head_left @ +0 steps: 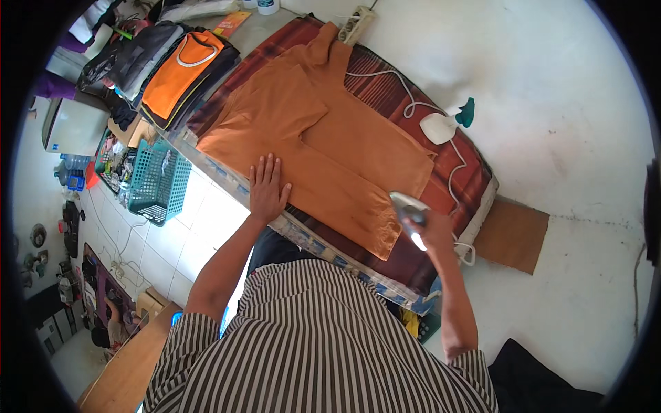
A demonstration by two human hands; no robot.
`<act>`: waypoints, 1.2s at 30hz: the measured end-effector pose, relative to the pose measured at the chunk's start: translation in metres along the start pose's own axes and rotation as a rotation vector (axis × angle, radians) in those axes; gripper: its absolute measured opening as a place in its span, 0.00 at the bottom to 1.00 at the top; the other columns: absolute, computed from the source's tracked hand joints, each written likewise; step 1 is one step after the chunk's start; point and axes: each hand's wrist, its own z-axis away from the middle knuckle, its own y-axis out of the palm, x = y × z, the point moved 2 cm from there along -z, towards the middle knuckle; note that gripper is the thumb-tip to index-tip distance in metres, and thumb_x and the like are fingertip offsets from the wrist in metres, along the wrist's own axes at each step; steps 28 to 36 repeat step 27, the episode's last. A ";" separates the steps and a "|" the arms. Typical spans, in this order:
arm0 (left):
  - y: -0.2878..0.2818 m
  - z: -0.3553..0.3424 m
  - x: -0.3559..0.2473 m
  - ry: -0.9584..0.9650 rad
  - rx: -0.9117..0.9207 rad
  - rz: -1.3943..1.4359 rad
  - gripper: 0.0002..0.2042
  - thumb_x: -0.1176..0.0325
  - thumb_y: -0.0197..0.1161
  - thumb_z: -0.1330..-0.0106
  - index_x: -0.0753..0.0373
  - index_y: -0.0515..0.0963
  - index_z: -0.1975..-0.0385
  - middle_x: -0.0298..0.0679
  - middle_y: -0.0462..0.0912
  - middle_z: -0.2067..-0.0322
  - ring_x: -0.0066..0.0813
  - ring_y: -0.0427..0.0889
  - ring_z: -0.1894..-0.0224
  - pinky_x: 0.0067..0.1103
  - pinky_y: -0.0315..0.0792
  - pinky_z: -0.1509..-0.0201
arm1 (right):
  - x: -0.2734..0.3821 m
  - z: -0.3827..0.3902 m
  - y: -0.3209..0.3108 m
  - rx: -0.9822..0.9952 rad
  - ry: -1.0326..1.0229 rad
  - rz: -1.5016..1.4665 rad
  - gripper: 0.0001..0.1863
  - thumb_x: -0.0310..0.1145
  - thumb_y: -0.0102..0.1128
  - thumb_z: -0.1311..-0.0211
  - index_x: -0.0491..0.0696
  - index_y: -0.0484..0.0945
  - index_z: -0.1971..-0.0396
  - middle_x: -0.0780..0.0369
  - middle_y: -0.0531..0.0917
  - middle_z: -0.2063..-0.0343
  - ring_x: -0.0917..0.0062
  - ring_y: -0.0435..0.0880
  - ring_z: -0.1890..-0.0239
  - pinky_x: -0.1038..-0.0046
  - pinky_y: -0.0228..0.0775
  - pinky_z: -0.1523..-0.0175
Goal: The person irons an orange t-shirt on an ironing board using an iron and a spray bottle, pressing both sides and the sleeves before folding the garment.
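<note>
An orange-brown garment (pixel 330 148) lies spread over a dark red patterned cloth (pixel 451 175) on the ironing surface. Fingers spread, my left hand (pixel 269 193) rests flat on its near edge. My right hand (pixel 436 233) is wrapped round the handle of a clothes iron (pixel 406 203). The iron's pointed front meets the garment near its wrinkled right end; I cannot tell how much of the soleplate touches. Behind the iron, a white spray bottle (pixel 438 128) with a dark green trigger head lies or leans on the cloth.
Folded clothes with an orange shirt (pixel 182 77) on top are stacked at the far left. A power strip (pixel 356 25) sits at the back; a white cord (pixel 451 180) runs past the bottle. Left stands a teal basket (pixel 160 180); right, cardboard (pixel 513 235) and a white wall (pixel 544 89).
</note>
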 end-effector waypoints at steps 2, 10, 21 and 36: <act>0.001 -0.003 0.002 0.001 -0.008 0.023 0.36 0.51 0.53 0.21 0.67 0.60 0.19 0.53 0.57 0.17 0.56 0.50 0.14 0.51 0.40 0.13 | 0.067 -0.003 0.024 -0.006 -0.113 0.094 0.30 0.61 0.70 0.32 0.46 0.87 0.53 0.51 0.91 0.64 0.52 0.92 0.62 0.54 0.83 0.55; -0.001 -0.013 0.053 -0.259 -0.082 -0.125 0.36 0.50 0.50 0.19 0.67 0.59 0.19 0.50 0.55 0.16 0.54 0.48 0.14 0.59 0.40 0.15 | 0.186 -0.091 0.102 -0.043 -0.205 0.125 0.31 0.62 0.67 0.31 0.44 0.82 0.55 0.47 0.90 0.65 0.47 0.91 0.61 0.49 0.83 0.58; -0.003 -0.014 0.059 -0.321 -0.076 -0.096 0.33 0.53 0.46 0.18 0.66 0.60 0.18 0.49 0.54 0.16 0.51 0.46 0.13 0.58 0.35 0.14 | 0.212 -0.148 0.088 -0.096 -0.297 0.055 0.32 0.63 0.66 0.30 0.44 0.86 0.53 0.45 0.90 0.65 0.47 0.91 0.60 0.49 0.82 0.55; 0.007 -0.014 0.071 -0.301 -0.092 -0.041 0.32 0.57 0.46 0.17 0.65 0.59 0.18 0.49 0.54 0.16 0.50 0.45 0.12 0.56 0.34 0.14 | 0.235 -0.149 0.106 0.174 -0.435 0.185 0.37 0.68 0.64 0.33 0.50 0.85 0.41 0.47 0.91 0.60 0.49 0.92 0.57 0.50 0.84 0.48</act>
